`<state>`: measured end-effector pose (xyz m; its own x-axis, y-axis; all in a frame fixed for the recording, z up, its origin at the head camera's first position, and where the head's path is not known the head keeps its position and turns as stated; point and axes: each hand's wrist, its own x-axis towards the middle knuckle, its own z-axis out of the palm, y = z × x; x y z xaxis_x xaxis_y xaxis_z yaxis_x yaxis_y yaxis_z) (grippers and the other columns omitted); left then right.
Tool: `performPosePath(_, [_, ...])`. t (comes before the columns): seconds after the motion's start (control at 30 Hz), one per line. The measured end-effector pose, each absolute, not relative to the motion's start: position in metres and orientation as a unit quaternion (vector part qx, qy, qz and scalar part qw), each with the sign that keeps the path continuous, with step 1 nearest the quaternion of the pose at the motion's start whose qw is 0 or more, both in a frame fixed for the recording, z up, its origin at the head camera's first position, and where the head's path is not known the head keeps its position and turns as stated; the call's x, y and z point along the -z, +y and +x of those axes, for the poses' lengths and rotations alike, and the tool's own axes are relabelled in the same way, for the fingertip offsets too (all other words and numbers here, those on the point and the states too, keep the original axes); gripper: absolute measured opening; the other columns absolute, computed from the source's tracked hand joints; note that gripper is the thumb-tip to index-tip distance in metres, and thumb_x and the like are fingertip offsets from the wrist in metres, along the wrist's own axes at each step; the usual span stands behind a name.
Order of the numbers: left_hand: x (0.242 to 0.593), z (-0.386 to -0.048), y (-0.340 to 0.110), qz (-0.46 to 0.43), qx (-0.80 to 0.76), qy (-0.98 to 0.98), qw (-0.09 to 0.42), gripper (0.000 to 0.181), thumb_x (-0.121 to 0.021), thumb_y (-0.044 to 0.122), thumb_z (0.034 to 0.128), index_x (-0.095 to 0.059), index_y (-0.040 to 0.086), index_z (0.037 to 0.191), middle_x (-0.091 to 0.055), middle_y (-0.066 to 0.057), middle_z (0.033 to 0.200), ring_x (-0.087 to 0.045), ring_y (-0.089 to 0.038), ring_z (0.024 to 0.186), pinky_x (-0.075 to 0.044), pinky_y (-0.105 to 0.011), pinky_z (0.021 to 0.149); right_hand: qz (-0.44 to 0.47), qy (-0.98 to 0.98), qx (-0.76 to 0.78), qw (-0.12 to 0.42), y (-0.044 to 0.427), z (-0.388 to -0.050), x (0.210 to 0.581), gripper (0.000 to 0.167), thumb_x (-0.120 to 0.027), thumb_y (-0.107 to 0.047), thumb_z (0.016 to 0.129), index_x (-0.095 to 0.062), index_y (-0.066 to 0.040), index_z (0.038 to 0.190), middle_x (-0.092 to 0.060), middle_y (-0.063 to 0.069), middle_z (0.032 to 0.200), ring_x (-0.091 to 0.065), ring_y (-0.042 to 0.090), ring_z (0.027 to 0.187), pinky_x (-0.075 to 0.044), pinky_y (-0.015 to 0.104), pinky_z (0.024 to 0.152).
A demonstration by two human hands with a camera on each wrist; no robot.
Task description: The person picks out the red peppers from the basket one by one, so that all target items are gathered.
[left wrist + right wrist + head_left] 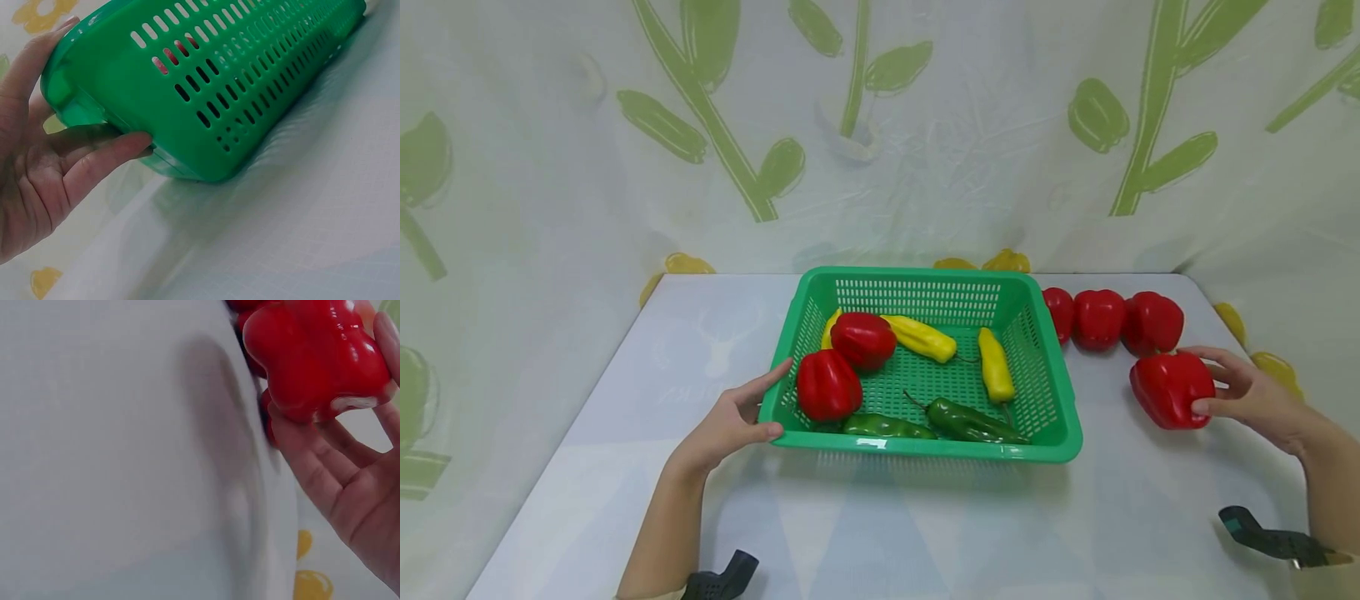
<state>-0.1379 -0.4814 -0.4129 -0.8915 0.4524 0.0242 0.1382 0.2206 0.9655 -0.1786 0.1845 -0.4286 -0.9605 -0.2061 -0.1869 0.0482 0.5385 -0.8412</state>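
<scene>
A green plastic basket (925, 448) holds two red bell peppers (829, 385), several yellow peppers (996, 367) and two long green peppers (973, 422). My left hand (726, 425) grips its left end, thumb at the near corner; the left wrist view shows the fingers (109, 153) against the basket wall (137, 81). To the right of the basket, my right hand (1262, 400) holds a red bell pepper (1172, 390) between thumb and fingers. In the right wrist view that pepper (319, 356) appears above the white surface, with the hand (356, 481) around one side.
Three more red bell peppers (1099, 320) stand in a row at the back right, beside the basket. The white table (865, 533) ends at a leaf-patterned curtain (970, 167) behind and at both sides.
</scene>
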Motion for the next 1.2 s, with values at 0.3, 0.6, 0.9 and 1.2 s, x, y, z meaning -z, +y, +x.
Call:
performPosePath(0.3, [0.413, -0.137, -0.481, 0.197, -0.606, 0.759, 0.136, 0.075, -0.066, 0.007, 0.0855, -0.025, 0.004, 0.149, -0.024, -0.023, 0.152, -0.052, -0.006, 0.115, -0.054, -0.028, 0.082, -0.032, 0.864, 0.485, 0.133, 0.192, -0.179, 0.443, 0.067, -0.063, -0.011, 0.089, -0.029, -0.049, 0.133, -0.037, -0.026, 0.110, -0.041, -0.011, 0.094, -0.056, 0.028, 0.070])
performPosePath(0.6, [0.412, -0.137, -0.478, 0.191, -0.601, 0.764, 0.136, 0.076, -0.067, 0.009, 0.0852, -0.026, 0.005, 0.149, -0.025, -0.021, 0.152, -0.050, -0.004, 0.116, -0.053, -0.026, 0.084, -0.012, 0.846, 0.513, 0.142, 0.199, -0.181, 0.452, 0.072, -0.057, -0.011, 0.094, -0.020, -0.045, 0.145, -0.035, -0.026, 0.111, -0.040, -0.010, 0.095, -0.053, 0.020, 0.073])
performPosePath(0.9, [0.412, -0.137, -0.480, 0.189, -0.599, 0.765, 0.138, 0.076, -0.067, 0.008, 0.0852, -0.026, 0.005, 0.149, -0.025, -0.022, 0.152, -0.051, -0.004, 0.115, -0.053, -0.026, 0.084, -0.001, 0.853, 0.497, 0.157, 0.198, -0.181, 0.454, 0.078, -0.057, -0.017, 0.094, -0.008, -0.040, 0.151, -0.031, -0.019, 0.116, -0.036, -0.008, 0.097, -0.053, 0.021, 0.075])
performPosePath(1.2, [0.413, -0.138, -0.480, 0.189, -0.597, 0.768, 0.137, 0.077, -0.068, 0.011, 0.0850, -0.025, 0.005, 0.149, -0.026, -0.022, 0.151, -0.052, -0.005, 0.114, -0.053, -0.027, 0.083, -0.020, 0.874, 0.473, 0.112, 0.198, -0.178, 0.450, 0.082, -0.059, -0.016, 0.093, -0.006, -0.038, 0.152, -0.028, -0.023, 0.128, -0.038, -0.015, 0.096, -0.051, 0.017, 0.074])
